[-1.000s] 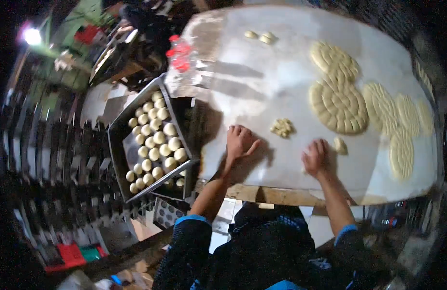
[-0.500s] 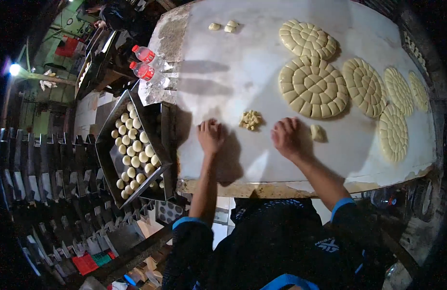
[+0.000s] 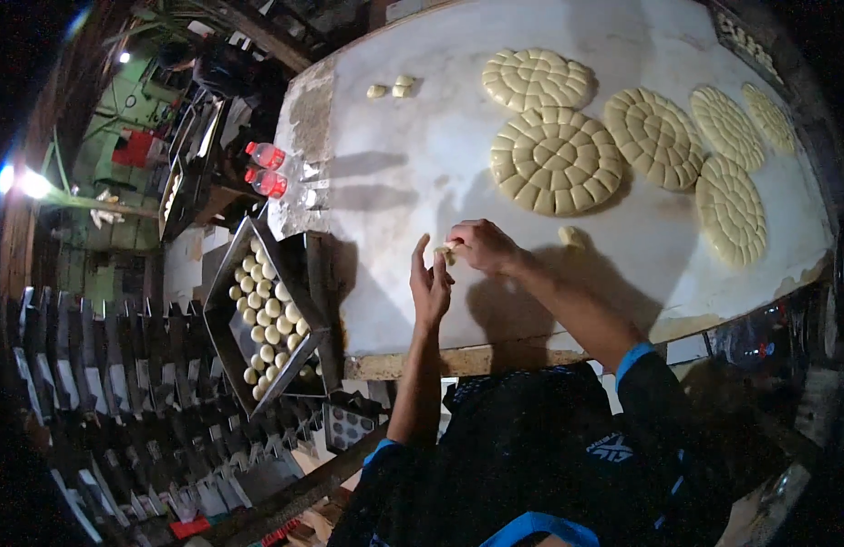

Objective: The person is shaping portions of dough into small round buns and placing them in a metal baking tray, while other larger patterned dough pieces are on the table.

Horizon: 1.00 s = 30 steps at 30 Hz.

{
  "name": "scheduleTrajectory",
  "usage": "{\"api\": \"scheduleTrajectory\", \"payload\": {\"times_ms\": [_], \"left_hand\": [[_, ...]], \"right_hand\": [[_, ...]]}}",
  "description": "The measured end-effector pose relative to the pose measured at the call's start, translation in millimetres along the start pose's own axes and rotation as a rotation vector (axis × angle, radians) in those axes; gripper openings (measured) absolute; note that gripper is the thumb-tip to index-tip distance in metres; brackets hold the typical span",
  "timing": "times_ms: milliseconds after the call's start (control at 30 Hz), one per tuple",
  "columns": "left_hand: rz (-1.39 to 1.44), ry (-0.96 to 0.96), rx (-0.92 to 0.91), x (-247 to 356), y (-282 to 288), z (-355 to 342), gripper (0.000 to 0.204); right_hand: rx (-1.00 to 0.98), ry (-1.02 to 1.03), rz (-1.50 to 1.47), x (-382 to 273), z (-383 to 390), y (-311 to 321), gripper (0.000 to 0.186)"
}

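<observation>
My two hands meet over a little heap of pale dough bits [image 3: 450, 256] on the near part of the worktop. My left hand [image 3: 431, 284] has its fingers stretched up and apart, at the heap's left edge. From the right, my right hand [image 3: 484, 246] comes in with bent fingers, their tips pinched on some of the dough bits. These fingers partly hide the heap. A single dough lump [image 3: 571, 238] lies to the right of my right hand. Farther off sit large dough rounds cut into segments, the nearest round [image 3: 557, 161] beyond my right hand.
A metal tray [image 3: 326, 319] holding many dough balls [image 3: 273, 307] stands at the table's left edge. Two red-capped bottles [image 3: 269, 182] are on the far left of the worktop [image 3: 394, 319]. Small dough pieces [image 3: 403, 86] lie farther back. A person [image 3: 223, 68] is in the far left background.
Both hands have come together over the dough bits; before, they rested on the worktop on either side. The right hand moved left, the left hand opened its fingers. The view has shifted slightly.
</observation>
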<state>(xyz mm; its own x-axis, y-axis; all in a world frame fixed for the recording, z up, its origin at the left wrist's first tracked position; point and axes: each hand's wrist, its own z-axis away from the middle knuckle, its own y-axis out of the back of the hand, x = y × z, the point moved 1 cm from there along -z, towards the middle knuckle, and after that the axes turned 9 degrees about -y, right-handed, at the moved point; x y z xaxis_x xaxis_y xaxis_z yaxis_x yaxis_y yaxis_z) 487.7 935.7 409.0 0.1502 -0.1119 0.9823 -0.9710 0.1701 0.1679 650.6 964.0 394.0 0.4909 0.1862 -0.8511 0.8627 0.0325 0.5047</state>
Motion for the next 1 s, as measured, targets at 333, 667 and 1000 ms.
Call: {"api": "scheduleTrajectory", "payload": {"times_ms": [333,667,1000], "left_hand": [[-0.044,-0.182,-0.401,49.7,-61.7,-3.9,0.024],[-0.6,-0.623,-0.798,47.4,-46.6,-1.2,0.022],[-0.748,-0.576,-0.516,-48.2,19.6,37.3,0.035]], "right_hand": [[0.038,-0.303,-0.327,-18.5,92.3,66.8,0.041],[0.459,-0.139,0.225,-1.8,118.1,37.2,0.011],[0.623,-0.513,0.37,11.2,193.1,90.2,0.031]]}}
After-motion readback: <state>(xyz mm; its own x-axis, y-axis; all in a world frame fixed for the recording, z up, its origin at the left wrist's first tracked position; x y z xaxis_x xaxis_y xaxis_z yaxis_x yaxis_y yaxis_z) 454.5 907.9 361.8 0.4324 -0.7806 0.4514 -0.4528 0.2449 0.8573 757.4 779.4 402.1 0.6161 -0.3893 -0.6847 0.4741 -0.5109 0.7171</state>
